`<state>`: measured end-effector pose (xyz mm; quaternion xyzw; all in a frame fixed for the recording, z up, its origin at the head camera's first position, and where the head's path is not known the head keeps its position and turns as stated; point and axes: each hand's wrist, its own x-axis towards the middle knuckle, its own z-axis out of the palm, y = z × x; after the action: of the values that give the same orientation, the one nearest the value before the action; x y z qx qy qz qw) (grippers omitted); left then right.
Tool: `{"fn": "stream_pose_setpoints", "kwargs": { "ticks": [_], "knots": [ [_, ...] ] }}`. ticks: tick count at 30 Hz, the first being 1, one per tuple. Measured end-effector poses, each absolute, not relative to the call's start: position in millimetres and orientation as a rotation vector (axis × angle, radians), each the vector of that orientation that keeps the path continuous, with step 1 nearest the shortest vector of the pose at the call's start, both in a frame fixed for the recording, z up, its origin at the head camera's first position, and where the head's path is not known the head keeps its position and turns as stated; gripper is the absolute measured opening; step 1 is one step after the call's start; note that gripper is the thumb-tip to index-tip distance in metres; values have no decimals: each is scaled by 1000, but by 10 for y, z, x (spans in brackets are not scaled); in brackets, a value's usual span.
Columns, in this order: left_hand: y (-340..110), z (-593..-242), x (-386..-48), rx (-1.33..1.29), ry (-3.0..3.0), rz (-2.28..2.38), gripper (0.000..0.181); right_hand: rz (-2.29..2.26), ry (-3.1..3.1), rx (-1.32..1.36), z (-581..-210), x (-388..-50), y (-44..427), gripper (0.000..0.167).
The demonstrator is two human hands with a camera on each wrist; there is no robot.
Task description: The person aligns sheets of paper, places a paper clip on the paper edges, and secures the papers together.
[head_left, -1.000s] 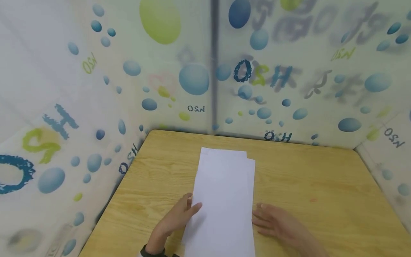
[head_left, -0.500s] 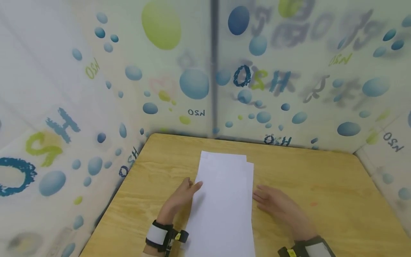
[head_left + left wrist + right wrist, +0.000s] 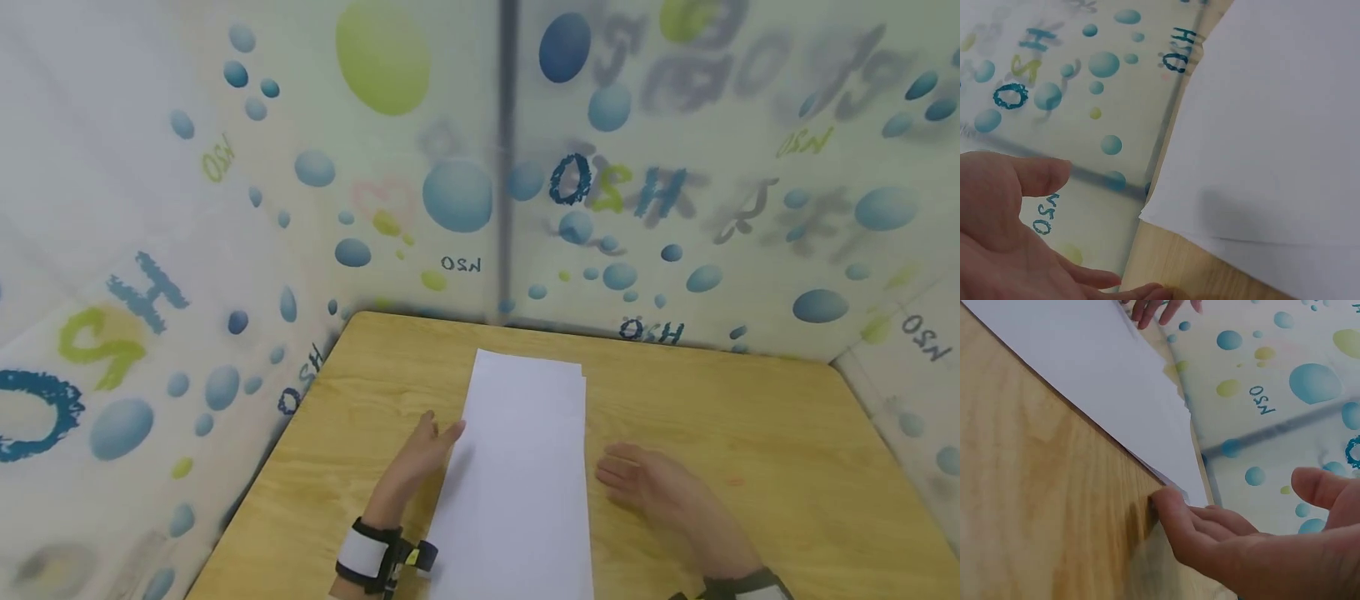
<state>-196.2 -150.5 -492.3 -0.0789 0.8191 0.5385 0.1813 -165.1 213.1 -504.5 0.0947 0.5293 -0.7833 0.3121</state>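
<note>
A stack of white paper sheets (image 3: 517, 467) lies lengthwise on the wooden table, its far right corners slightly offset. At its left edge is my left hand (image 3: 416, 462), thumb spread from the fingers; in the left wrist view this hand (image 3: 997, 231) appears open beside the sheets (image 3: 1272, 125), holding nothing. My right hand (image 3: 652, 487) is held on edge to the right of the stack, a small gap away in the head view, with straight fingers. In the right wrist view its fingertips (image 3: 1169, 500) appear close to the paper's edge (image 3: 1085, 369); contact is hard to tell.
The pale wooden tabletop (image 3: 750, 442) extends on both sides of the paper. Walls patterned with bubbles and lettering (image 3: 652, 183) stand behind it and along the left and right. Both wrists wear dark straps; the left one (image 3: 367, 550) carries a small camera.
The sheet sticking out at the right has shifted left, so the stack's right edges lie closer together. My right hand has drawn slightly away from the paper; the left stays at its edge.
</note>
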Motion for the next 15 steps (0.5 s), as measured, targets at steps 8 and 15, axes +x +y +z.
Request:
{"fn": "stream_pose_setpoints", "kwargs": {
  "ticks": [8,15],
  "knots": [
    [-1580,-4833,-1751,-198,2248,1545,93,-2072,1178,144,-5073,-1467,2218,58],
    [-1439,-4837,-1835,-135,2166,1557,99,-2048,1245,129,-5044,-1533,2127,41]
  ]
}}
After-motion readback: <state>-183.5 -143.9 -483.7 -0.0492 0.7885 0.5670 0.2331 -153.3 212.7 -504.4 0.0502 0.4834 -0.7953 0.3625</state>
